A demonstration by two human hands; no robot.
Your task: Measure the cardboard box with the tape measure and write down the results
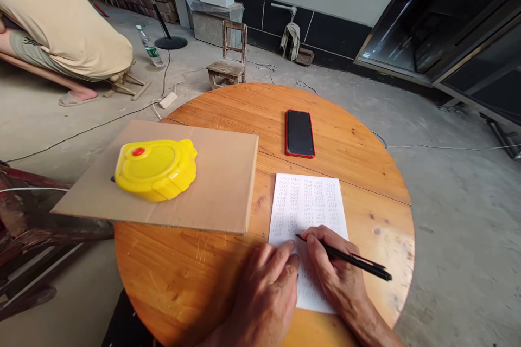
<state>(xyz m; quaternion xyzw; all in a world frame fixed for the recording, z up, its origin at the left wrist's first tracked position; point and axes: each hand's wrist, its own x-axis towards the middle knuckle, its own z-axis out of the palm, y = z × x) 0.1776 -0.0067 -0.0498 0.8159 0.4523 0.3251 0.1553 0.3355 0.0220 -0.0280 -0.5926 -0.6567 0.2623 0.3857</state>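
Observation:
A sheet of white paper lies on the round wooden table, covered with columns of small handwritten characters. My right hand is closed around a black pen, its tip touching the paper near the lower end of the written rows. On the sheet's lower left edge rests my left hand, holding nothing, with its fingers bent forward and partly spread over paper and table. Both hands cover parts of the lower sheet. Beyond the paper lies a smartphone in a red case, screen dark.
At left, a cardboard sheet overhangs the table edge and carries a yellow plastic case with a red button. A small wooden chair stands behind the table. Another person sits at far left, near a water bottle. Cables cross the floor.

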